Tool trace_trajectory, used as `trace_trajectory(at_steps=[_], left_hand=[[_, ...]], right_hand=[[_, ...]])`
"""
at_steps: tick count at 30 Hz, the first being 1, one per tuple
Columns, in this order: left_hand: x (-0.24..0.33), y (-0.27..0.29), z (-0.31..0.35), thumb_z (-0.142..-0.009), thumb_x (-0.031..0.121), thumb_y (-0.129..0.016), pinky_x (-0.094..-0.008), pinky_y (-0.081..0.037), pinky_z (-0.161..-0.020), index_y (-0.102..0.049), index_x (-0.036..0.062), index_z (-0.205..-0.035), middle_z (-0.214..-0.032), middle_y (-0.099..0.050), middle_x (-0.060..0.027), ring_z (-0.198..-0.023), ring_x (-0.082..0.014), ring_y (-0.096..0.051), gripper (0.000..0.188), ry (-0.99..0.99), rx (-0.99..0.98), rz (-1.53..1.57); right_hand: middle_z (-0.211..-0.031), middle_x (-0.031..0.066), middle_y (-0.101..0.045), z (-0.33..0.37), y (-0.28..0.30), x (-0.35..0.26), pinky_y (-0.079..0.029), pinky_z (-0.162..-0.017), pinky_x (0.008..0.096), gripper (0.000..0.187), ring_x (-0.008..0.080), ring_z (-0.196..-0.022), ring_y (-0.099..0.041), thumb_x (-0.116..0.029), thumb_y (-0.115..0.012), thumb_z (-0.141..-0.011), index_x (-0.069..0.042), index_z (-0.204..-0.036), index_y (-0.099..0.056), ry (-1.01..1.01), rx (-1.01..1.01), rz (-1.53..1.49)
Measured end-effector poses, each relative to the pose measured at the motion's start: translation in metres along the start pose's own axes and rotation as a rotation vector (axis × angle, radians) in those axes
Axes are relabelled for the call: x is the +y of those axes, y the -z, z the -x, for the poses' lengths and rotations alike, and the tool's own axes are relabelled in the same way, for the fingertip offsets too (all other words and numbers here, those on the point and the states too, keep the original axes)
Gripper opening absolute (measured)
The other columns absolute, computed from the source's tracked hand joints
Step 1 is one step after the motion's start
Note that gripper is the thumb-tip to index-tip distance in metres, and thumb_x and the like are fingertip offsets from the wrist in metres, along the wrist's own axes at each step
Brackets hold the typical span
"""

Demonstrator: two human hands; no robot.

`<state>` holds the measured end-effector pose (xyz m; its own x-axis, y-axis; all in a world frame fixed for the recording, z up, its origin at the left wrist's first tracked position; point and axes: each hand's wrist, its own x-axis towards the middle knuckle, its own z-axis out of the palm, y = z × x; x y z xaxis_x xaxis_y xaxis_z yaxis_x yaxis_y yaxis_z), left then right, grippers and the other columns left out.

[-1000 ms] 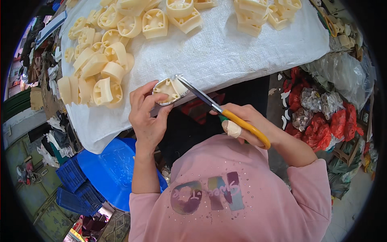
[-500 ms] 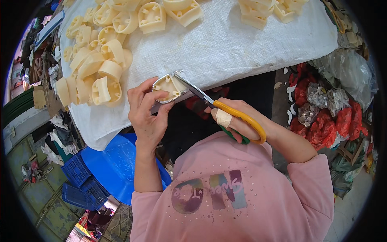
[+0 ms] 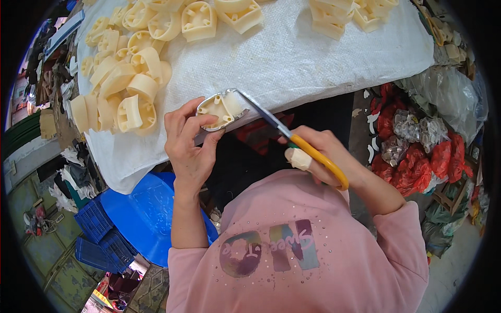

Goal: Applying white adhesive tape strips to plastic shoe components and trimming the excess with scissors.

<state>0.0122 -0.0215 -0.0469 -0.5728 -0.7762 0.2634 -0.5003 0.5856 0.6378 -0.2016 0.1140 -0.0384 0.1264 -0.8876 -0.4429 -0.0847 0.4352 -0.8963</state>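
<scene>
My left hand (image 3: 189,138) pinches a cream plastic piece (image 3: 224,108), hollow and rounded with small pegs inside, between thumb and fingers at its left end. A shiny silver covering runs around the piece's outer edge. My right hand (image 3: 326,151) is closed around scissors (image 3: 263,112) with a yellow handle; a bit of green shows beneath. Tape wraps a digit of this hand. The scissor tips lie at the piece's upper right rim, and whether they touch it I cannot tell. Several similar cream pieces (image 3: 117,81) without silver are piled at the table's left.
A white woven sheet (image 3: 292,62) covers the table, with more cream pieces (image 3: 334,13) at its far edge. Below on the left stand a blue basin (image 3: 138,208) and blue crates (image 3: 94,221). Red bags (image 3: 417,169) and clear plastic (image 3: 443,99) lie at the right.
My right hand has shifted a little right and down, with the scissor blades now steeper. The silver edge at the piece's right end shows more openly. My left hand has stayed nearly still.
</scene>
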Motion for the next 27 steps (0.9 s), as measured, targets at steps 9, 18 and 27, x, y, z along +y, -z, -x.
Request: trace_trajectory(at_steps=[9,18,27], left_hand=[[-0.009,0.01,-0.01,-0.058,-0.01,-0.067,-0.0347,-0.045,-0.087,-0.064,0.0032,-0.084,-0.114,-0.061,-0.0124,-0.103,-0.0249,-0.055,0.029,-0.021,-0.087,0.013],[-0.009,0.009,-0.011,-0.059,-0.011,-0.066,-0.0345,-0.044,-0.093,-0.064,0.003,-0.085,-0.114,-0.061,-0.0117,-0.107,-0.0232,-0.053,0.03,0.058,-0.096,0.067],[-0.008,0.007,-0.01,-0.058,-0.01,-0.068,-0.034,-0.044,-0.089,-0.064,0.004,-0.083,-0.113,-0.061,-0.0109,-0.103,-0.0237,-0.055,0.029,0.026,-0.069,0.038]], right_hand=[[-0.072,0.0077,-0.052,0.007,0.047,-0.022,-0.042,-0.053,0.0389,0.043,0.027,-0.061,-0.057,-0.039,-0.07,-0.072,-0.014,-0.106,-0.061,0.275,0.249,1.036],[-0.073,0.0064,-0.052,-0.008,0.055,-0.031,-0.042,-0.052,0.0385,0.038,0.0268,-0.057,-0.056,-0.032,-0.069,-0.07,-0.016,-0.103,-0.059,0.358,0.163,1.216],[-0.106,0.0105,-0.049,0.011,0.051,-0.016,-0.04,-0.077,0.0294,0.074,0.016,-0.089,-0.046,-0.021,-0.063,-0.078,-0.001,-0.14,-0.03,0.309,0.158,-0.262]])
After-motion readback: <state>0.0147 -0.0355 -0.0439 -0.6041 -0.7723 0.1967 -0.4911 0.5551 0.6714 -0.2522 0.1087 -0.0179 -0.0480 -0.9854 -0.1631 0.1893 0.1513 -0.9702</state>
